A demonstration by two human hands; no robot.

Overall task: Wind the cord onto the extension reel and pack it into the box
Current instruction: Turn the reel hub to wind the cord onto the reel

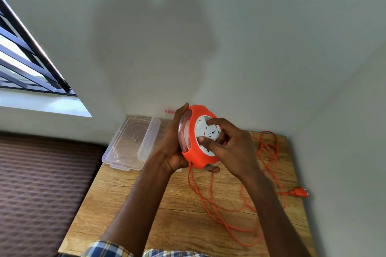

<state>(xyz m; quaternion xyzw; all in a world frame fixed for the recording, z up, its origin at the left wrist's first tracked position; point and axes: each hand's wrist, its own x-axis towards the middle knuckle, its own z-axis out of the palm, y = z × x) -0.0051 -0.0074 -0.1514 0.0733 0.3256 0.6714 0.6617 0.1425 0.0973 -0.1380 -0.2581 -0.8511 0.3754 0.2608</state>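
Head view of a person at a wooden table; the orange extension reel, with its white socket face turned toward the camera, is held up above the far part of the table; the left hand grips the reel from its left side and back, fingers curled round the rim with one fingertip showing below the lower edge; the right hand rests on the socket face, thumb and fingers bent and pinching at the white centre; the orange cord hangs from the bottom of the reel and lies in loose loops across the right half of the table, ending in an orange plug near the right edge; a clear plastic box, open, lies flat at the far left corner of the table, just left of the left hand; a barred window is at upper left.
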